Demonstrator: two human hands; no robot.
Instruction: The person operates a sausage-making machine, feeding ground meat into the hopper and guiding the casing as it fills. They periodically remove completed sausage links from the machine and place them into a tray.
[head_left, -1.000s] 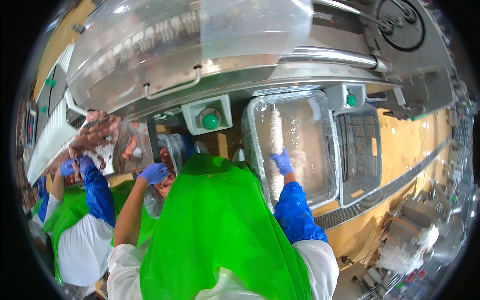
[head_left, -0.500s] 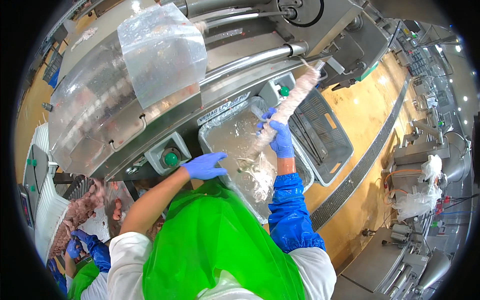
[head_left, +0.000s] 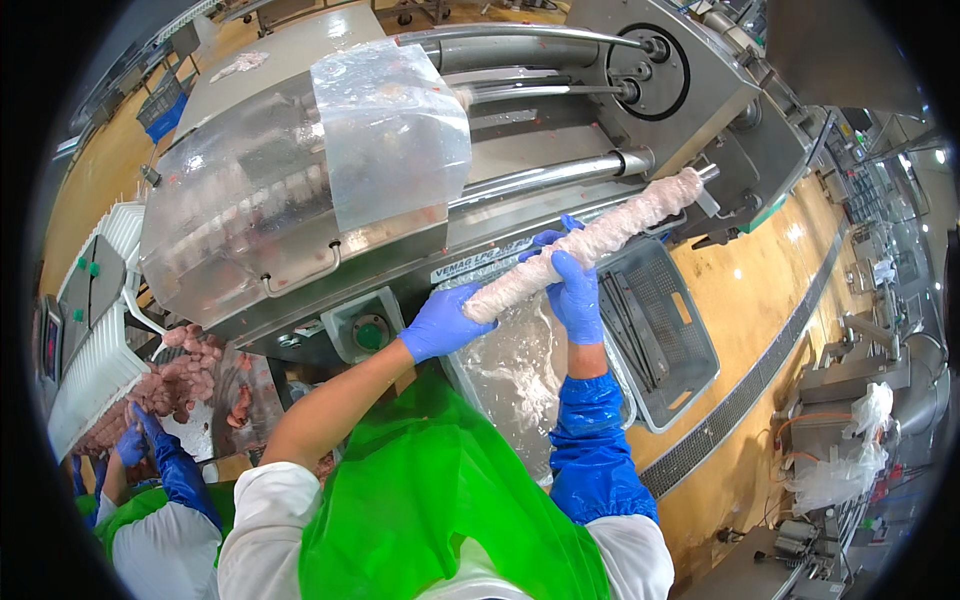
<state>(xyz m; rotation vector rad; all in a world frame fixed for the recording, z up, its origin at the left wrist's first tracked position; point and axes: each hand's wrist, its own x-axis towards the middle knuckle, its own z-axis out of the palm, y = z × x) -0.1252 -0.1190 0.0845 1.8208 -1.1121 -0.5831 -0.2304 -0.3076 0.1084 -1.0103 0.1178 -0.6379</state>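
Note:
My left hand [head_left: 440,322] in a purple glove is closed around the lower left end of a long rod sleeved in gathered pale pink casing [head_left: 640,210]. My right hand [head_left: 575,300], gloved too, grips it nearer the middle, fingertips showing above it. The rod slants up to the right across the machine's front edge, its bare metal tip at top right. Below my hands is a plastic-lined tub [head_left: 505,410] with cloudy liquid and pale casing in it.
Behind is a steel machine [head_left: 600,180] with a clear guard and steel bars. A grey perforated crate [head_left: 690,330] sits right of the tub, beside a floor drain [head_left: 710,435]. At left, a co-worker's gloved hands [head_left: 135,440] are at pink meat pieces [head_left: 190,360]. More machinery stands far right.
The cased rod has risen out of the tub to a diagonal in my right hand. My left hand has moved from beside red meat to grasp its lower end. The view has shifted.

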